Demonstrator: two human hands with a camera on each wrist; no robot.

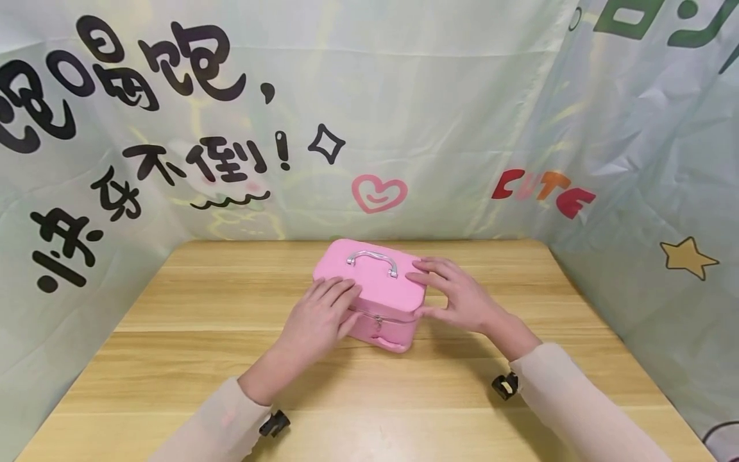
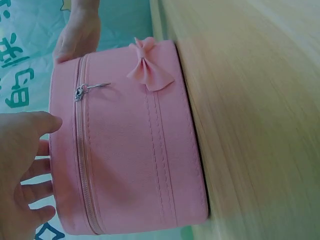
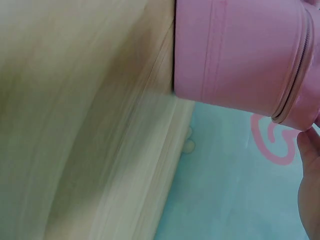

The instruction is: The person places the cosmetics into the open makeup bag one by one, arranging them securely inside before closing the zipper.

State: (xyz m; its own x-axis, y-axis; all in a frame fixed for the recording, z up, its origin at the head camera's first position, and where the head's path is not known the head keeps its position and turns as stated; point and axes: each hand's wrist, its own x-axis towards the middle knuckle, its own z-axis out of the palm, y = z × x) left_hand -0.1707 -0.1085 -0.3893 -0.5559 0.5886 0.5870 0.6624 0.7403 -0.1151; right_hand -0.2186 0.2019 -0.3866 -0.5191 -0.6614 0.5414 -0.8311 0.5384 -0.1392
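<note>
A pink zippered case (image 1: 375, 282) stands on the table, with a silver handle (image 1: 373, 256) on its lid. In the left wrist view its front shows a zipper with a metal pull (image 2: 80, 92) and a pink bow (image 2: 148, 67); the zipper looks closed. My left hand (image 1: 316, 317) rests on the lid's front left part, its fingers (image 2: 37, 170) over the top and its thumb at the front edge. My right hand (image 1: 462, 295) touches the lid's right end, fingertips on top and thumb near the front right corner. The right wrist view shows only part of that hand.
The wooden table (image 1: 190, 359) has printed cloth walls (image 1: 450, 128) behind it and at both sides. A black wrist band piece (image 1: 274, 423) hangs below the left sleeve, another black piece (image 1: 505, 385) below the right sleeve.
</note>
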